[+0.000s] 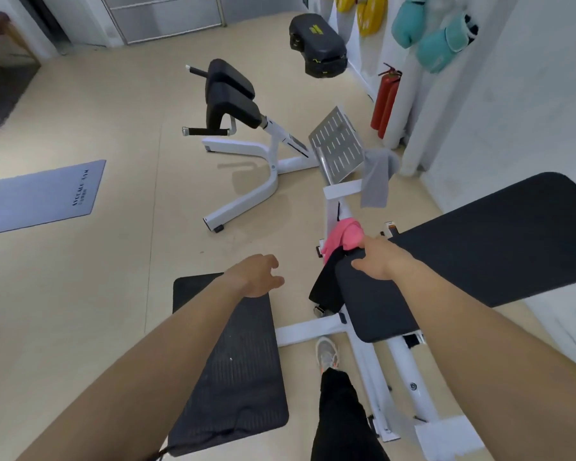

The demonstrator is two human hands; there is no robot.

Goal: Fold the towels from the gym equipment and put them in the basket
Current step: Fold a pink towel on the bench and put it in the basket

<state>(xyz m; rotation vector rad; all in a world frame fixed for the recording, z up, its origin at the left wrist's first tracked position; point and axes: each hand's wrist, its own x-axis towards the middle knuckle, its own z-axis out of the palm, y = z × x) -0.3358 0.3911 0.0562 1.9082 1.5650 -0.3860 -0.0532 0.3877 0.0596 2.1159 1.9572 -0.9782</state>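
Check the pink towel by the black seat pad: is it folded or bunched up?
Bunched, not folded: the pink towel lies crumpled in a lump beside the black seat pad, showing no flat layers.

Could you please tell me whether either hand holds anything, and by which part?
Nothing is held: the left hand is empty; the right hand is open beside the pink towel.

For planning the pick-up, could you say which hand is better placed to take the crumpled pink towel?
Probably the right hand: it is stretched out right beside the crumpled pink towel. The left hand hangs over the beige floor, farther off.
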